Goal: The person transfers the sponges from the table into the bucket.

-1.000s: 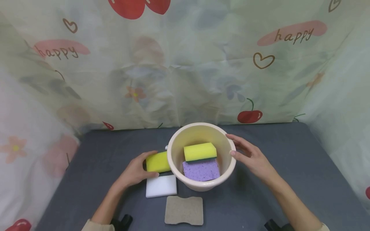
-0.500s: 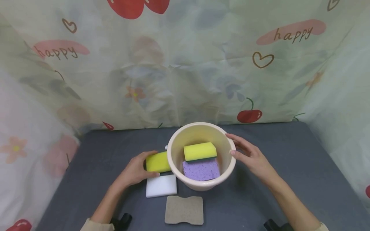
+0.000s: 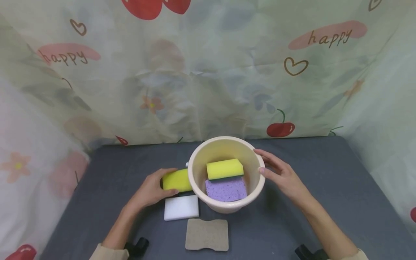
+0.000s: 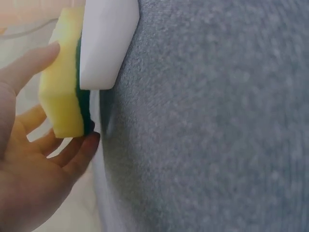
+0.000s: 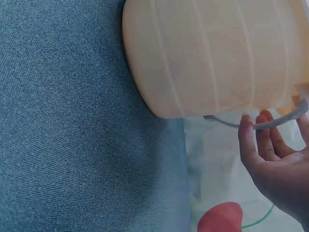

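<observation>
The left hand [image 3: 151,188] is gripping a rectangular yellow-and-green foam sponge [image 3: 177,180] beside a round cream plastic bucket [image 3: 227,207]; the sponge is shifting slightly leftward, probably coming free. The right hand [image 3: 286,179] is touching the bucket, fingers extended.

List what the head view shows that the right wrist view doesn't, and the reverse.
Only the head view: the left hand holding a yellow sponge; a second yellow sponge and a purple sponge inside the bucket; a white sponge; a notched grey pad.

Only the right wrist view: the bucket's curved grey handle.

Both: the right hand, the bucket and the table.
</observation>
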Demonstrator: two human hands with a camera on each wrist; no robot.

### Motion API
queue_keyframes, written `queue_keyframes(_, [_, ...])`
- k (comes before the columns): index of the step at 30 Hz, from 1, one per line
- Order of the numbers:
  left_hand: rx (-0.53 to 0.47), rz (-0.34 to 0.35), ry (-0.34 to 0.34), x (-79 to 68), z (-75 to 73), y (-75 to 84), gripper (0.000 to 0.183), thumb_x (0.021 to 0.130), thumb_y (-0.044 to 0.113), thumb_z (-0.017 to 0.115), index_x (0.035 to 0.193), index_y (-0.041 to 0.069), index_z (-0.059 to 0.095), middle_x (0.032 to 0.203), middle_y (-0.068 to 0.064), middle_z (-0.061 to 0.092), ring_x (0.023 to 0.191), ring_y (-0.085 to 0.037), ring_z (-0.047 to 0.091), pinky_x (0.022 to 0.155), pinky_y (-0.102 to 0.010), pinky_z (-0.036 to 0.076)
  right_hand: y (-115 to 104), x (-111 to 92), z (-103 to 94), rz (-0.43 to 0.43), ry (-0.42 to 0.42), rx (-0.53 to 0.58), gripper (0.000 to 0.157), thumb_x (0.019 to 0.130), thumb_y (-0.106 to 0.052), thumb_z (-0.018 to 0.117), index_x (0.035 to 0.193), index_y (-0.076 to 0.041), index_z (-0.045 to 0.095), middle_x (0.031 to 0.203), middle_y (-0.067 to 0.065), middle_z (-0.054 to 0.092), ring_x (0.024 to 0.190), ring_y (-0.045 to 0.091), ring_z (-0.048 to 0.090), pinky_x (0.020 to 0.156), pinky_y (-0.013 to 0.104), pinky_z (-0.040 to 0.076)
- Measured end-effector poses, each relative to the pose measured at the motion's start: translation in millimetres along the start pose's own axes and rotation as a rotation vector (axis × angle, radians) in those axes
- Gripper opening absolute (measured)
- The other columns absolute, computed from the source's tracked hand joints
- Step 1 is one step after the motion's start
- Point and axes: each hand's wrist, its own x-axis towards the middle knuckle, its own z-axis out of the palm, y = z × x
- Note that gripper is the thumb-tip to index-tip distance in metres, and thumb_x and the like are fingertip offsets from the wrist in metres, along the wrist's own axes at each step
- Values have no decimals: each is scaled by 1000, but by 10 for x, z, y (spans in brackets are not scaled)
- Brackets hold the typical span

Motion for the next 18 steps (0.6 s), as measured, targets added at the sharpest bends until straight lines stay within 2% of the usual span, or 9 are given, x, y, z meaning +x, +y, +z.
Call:
queue_keyframes(4, [4, 7, 34, -33, -29, 15, 67, 69, 45, 76, 128, 24, 51, 121, 2, 53, 102, -16, 50, 83, -39, 42, -3, -2, -5, -3, 2, -4, 49, 90, -23, 58, 135, -32, 41, 133, -4, 44, 120, 17, 42, 94, 43, 37])
queue_keyframes(12, [12, -25, 95, -103, -120, 66, 72, 69, 58, 69, 128, 21, 50, 121, 0, 53, 98, -17, 52, 79, -39, 45, -7, -8, -3, -26, 1, 0, 49, 90, -24, 58, 135, -32, 42, 132, -4, 44, 119, 16, 43, 89, 26, 41])
queue_keyframes(15, [-3, -26, 111, -134, -183, 86, 72, 69, 59, 68, 128, 21, 50, 121, 0, 53, 96, -17, 53, 78, -40, 47, -21, -10, 9, -26, 5, -2, 48, 90, -24, 58, 135, -32, 42, 132, -5, 45, 118, 16, 43, 90, 29, 41])
queue_keyframes(18, [3, -8, 140, -150, -251, 102, 71, 70, 59, 67, 128, 23, 50, 121, 1, 53, 96, -16, 53, 79, -41, 47, -108, -36, 25, -18, 13, -13, 48, 90, -23, 57, 136, -29, 42, 131, -3, 46, 117, 18, 43, 91, 38, 40])
